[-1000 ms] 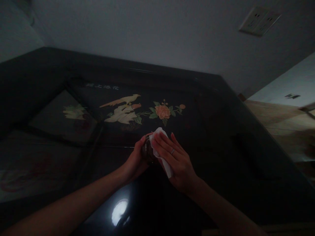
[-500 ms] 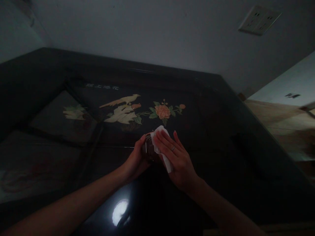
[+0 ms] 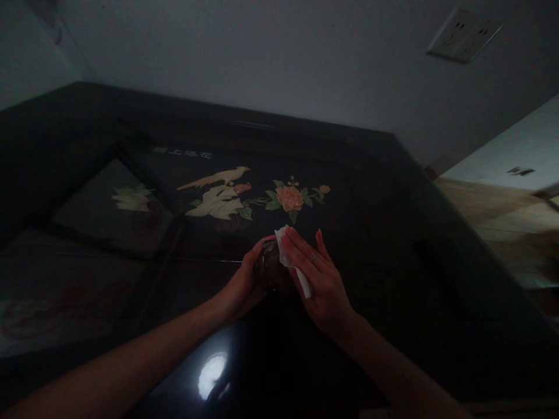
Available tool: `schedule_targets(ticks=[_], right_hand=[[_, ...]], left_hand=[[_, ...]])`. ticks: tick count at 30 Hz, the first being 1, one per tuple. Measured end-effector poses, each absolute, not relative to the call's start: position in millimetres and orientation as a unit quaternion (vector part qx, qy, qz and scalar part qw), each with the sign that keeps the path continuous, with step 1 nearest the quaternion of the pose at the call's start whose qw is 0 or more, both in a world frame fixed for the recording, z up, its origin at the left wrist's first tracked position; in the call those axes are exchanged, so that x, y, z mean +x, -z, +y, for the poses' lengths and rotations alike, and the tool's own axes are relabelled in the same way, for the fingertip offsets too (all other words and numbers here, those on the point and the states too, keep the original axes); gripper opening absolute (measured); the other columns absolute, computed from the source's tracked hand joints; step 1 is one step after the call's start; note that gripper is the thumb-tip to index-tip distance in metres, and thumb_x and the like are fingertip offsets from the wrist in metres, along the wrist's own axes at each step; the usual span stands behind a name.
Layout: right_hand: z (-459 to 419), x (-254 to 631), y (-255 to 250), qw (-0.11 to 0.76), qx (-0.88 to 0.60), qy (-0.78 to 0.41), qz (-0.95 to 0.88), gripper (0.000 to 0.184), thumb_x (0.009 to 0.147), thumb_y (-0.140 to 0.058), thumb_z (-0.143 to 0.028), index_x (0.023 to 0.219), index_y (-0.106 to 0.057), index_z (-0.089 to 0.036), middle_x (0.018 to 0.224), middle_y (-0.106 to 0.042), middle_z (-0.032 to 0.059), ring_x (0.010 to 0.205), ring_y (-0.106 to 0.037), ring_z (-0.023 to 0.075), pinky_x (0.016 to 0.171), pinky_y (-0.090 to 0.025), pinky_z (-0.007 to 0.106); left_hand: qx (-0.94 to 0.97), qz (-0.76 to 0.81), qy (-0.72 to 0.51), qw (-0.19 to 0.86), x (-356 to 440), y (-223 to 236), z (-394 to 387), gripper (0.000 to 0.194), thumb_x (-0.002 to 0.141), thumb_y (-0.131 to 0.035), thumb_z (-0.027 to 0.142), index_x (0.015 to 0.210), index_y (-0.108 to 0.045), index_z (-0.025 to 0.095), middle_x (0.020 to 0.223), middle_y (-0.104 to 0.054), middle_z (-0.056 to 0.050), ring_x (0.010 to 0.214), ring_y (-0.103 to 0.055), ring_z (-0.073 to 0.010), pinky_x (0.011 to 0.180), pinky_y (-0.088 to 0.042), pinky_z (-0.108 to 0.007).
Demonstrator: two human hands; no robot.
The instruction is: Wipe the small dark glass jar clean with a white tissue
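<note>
A dark, see-through glass jar or cup (image 3: 269, 265) is held above the black glossy tabletop (image 3: 393, 233); the dim light hides its exact kind. My left hand (image 3: 242, 282) wraps round its left side, thumb near the top. A white tissue (image 3: 285, 247) lies against the jar's right side under the fingers of my right hand (image 3: 321, 279), which wears a ring. The tissue's lower end hangs out below those fingers. What sits inside the jar, if anything, cannot be made out.
Inlaid in the tabletop are a pale bird (image 3: 218, 180), a pink flower (image 3: 289, 198) and some characters (image 3: 182, 153). The grey wall (image 3: 262, 58) with a socket plate (image 3: 464, 36) stands behind. A wooden floor (image 3: 493, 203) shows at the right.
My right hand and the tissue have shifted slightly right across the jar, uncovering more of its front. My left hand keeps its hold on the jar.
</note>
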State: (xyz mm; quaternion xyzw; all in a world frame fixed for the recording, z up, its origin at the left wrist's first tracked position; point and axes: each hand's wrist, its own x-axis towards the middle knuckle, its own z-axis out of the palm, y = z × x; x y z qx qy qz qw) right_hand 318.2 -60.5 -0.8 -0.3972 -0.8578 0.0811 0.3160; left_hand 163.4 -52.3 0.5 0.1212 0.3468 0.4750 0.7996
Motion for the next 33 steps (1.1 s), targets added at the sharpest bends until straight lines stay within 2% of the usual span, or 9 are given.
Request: schedule_targets(ticks=[2, 7, 12, 16, 19, 23, 26, 33], right_hand=[[-62.6, 316.6, 1.4, 0.323, -0.394, -0.082, -0.857, 0.05, 0.096, -0.034, -0.012, 0.146, -0.032, -0.016, 0.148, -0.042, 0.0125, 0.141, -0.032, 0.0178, 0.118, -0.018, 0.049], [-71.7, 309.4, -1.8, 0.29, -0.308, -0.087, -0.902, 0.052, 0.094, -0.038, -0.015, 0.145, -0.031, -0.012, 0.149, -0.04, 0.011, 0.143, -0.025, 0.0195, 0.119, -0.016, 0.047], [-69.0, 312.2, -2.6, 0.276, -0.303, -0.082, -0.908, 0.052, 0.095, -0.037, -0.014, 0.146, -0.031, -0.014, 0.147, -0.043, 0.0093, 0.142, -0.029, 0.0176, 0.12, -0.009, 0.048], [-64.4, 317.0, 0.7, 0.295, -0.364, -0.072, -0.88, 0.049, 0.095, -0.035, -0.013, 0.144, -0.035, -0.013, 0.148, -0.042, 0.0108, 0.142, -0.029, 0.0179, 0.119, -0.015, 0.048], [-66.0, 315.7, 0.8, 0.297, -0.352, -0.067, -0.885, 0.047, 0.094, -0.036, -0.013, 0.142, -0.038, -0.01, 0.147, -0.043, 0.012, 0.142, -0.029, 0.019, 0.119, -0.017, 0.048], [-69.5, 312.9, -2.7, 0.278, -0.284, -0.068, -0.915, 0.049, 0.094, -0.037, -0.015, 0.143, -0.035, -0.009, 0.145, -0.046, 0.0116, 0.141, -0.031, 0.0198, 0.12, -0.009, 0.049], [-68.0, 315.4, -3.5, 0.272, -0.282, -0.066, -0.918, 0.05, 0.095, -0.036, -0.016, 0.144, -0.033, -0.012, 0.144, -0.047, 0.0101, 0.14, -0.033, 0.0192, 0.12, -0.005, 0.05], [-65.6, 318.5, 0.7, 0.3, -0.364, -0.053, -0.88, 0.046, 0.094, -0.036, -0.012, 0.14, -0.041, -0.01, 0.144, -0.047, 0.0118, 0.14, -0.033, 0.0189, 0.118, -0.021, 0.046]], left_hand=[[0.13, 0.343, -0.473, 0.801, 163.5, -0.4, -53.2, 0.025, 0.088, -0.054, 0.035, 0.102, -0.067, 0.019, 0.087, -0.072, -0.003, 0.088, -0.066, -0.0201, 0.078, -0.047, -0.027], [0.084, 0.341, -0.434, 0.83, 159.5, 2.1, -52.0, 0.032, 0.091, -0.049, 0.038, 0.084, -0.069, 0.015, 0.065, -0.066, -0.001, 0.068, -0.063, -0.0169, 0.068, -0.045, -0.026], [0.076, 0.327, -0.42, 0.843, 159.5, 2.5, -49.6, 0.035, 0.089, -0.052, 0.042, 0.085, -0.07, 0.013, 0.068, -0.068, -0.004, 0.065, -0.061, -0.0176, 0.067, -0.044, -0.027], [0.061, 0.347, -0.451, 0.82, 162.4, 4.6, -49.8, 0.029, 0.09, -0.051, 0.038, 0.092, -0.071, 0.016, 0.072, -0.07, -0.002, 0.064, -0.061, -0.0156, 0.069, -0.044, -0.026], [0.066, 0.354, -0.446, 0.819, 161.9, 5.8, -50.0, 0.03, 0.09, -0.05, 0.039, 0.091, -0.07, 0.016, 0.075, -0.071, -0.003, 0.067, -0.062, -0.0166, 0.07, -0.045, -0.027], [0.067, 0.34, -0.41, 0.844, 159.2, 3.2, -49.3, 0.037, 0.087, -0.051, 0.047, 0.092, -0.07, 0.015, 0.078, -0.072, -0.006, 0.074, -0.065, -0.021, 0.071, -0.045, -0.029], [0.064, 0.339, -0.408, 0.845, 159.0, 0.5, -49.2, 0.039, 0.089, -0.048, 0.046, 0.09, -0.071, 0.015, 0.077, -0.072, -0.006, 0.072, -0.065, -0.0204, 0.069, -0.046, -0.028], [0.054, 0.34, -0.449, 0.825, 160.6, 2.6, -49.7, 0.038, 0.094, -0.041, 0.038, 0.086, -0.071, 0.016, 0.072, -0.072, -0.003, 0.064, -0.063, -0.015, 0.066, -0.045, -0.025]])
